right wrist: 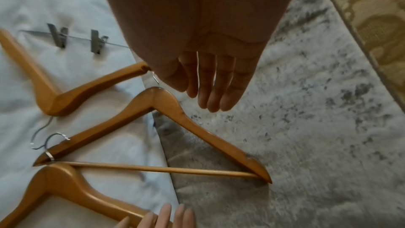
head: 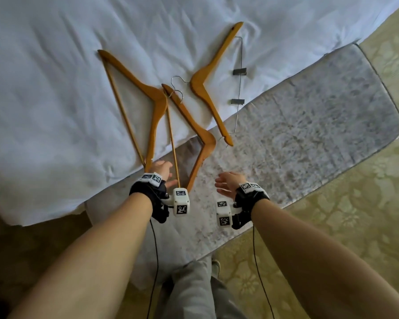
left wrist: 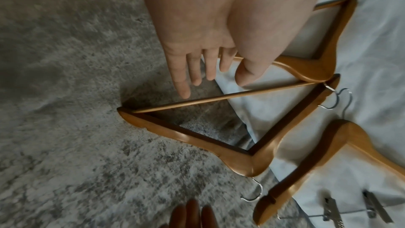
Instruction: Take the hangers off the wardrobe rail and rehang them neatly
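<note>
Fingers of left hand: straight, slightly spread, clamped on nothing; tips just above the bar of the middle hanger. Fingers of right hand: straight, close together, also empty, hovering over the grey bench.

Landmark: middle hanger. It lies half on the white bedding, half overhanging onto the bench, its hook at the bench-side apex. Left hand sits at its near end, over the bar; right hand is beside its near arm, apart from it. Left hanger lies on the bedding, its apex touching the middle hanger's far tip. Clip hanger lies on the far right side, its near tip close to the middle hanger's apex. Rail not in view.

Judgement: all three are off the rail; pick-up for rehanging comes next. To do it well: close left fingers round the bar, lift straight up so the far tip clears the left hanger's hook, then take the apex with the right hand.
</note>
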